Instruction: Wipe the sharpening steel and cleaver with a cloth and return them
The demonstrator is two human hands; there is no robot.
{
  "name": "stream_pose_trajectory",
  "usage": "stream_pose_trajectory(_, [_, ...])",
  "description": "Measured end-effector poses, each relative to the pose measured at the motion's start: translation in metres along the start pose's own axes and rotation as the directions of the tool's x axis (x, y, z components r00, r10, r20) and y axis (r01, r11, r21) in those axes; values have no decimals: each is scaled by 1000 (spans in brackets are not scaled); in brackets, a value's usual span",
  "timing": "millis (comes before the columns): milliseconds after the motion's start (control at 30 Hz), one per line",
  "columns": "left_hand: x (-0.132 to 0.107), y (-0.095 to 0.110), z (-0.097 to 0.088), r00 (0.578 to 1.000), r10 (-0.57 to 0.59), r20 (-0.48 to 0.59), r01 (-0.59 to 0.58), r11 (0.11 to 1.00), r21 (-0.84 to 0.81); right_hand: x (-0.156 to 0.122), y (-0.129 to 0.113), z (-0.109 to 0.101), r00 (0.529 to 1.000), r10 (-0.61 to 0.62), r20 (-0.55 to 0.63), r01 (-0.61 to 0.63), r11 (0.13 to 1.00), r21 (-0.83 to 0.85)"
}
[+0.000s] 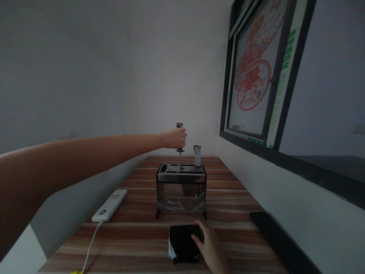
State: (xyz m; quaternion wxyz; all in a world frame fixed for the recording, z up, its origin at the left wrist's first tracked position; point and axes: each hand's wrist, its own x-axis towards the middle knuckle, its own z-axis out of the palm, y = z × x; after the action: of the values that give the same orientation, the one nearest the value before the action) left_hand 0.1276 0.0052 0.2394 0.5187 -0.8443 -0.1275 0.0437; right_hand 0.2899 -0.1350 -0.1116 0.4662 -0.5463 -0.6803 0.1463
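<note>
My left hand reaches across from the left, its fingers wrapped round the dark handle of a sharpening steel. Below its guard, the thin metal rod runs down to a small hole in the top of a knife block. This block has a metal top with slots, dark side frames and clear, plastic-wrapped walls. A silvery handle sticks up from its right end. Nearer to me, a folded black cloth with a pale left edge lies on the table. My right hand pinches its right side between thumb and fingers.
A white power strip with a white cable lies on the left of the wood-grain table. At the right edge lies a long black flat object. Walls and a dark-framed window with red decoration stand around the table.
</note>
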Motion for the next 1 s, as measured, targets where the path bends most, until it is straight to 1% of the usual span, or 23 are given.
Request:
stream_pose_trajectory(233, [-3,-24,-20,997,-35,73,30,997,74,0,2,0,1000,-20,12,20,1000,-5])
stream_pose_trajectory(400, [-12,-40,-29,995,-30,97,20,994,104,0,-1,-2,1000,8,19,-7,999,-33])
stream_pose_trajectory(500, [-15,-42,-32,994,-24,108,9,991,137,0,-3,-2,1000,5,22,-5,1000,-18])
stream_pose_trajectory(600, [-14,-42,-33,995,-26,98,10,987,159,1,-3,-2,999,19,39,-18,1000,-10])
stream_pose_trajectory(733, [-11,-44,-38,995,-68,67,65,997,51,1,-1,-1,1000,9,26,-8,1000,-11])
stream_pose_trajectory(800, [-10,-47,-43,994,-76,83,72,996,51,2,-1,-1,1000,-2,11,2,1000,-11])
stream_pose_trajectory(900, [-8,-50,-52,988,-61,139,47,993,108,2,-2,-1,1000,3,9,-2,1000,-15])
stream_pose_trajectory(1000, [-5,-51,-60,986,-55,155,32,988,152,1,-1,0,1000,-6,9,6,1000,-9])
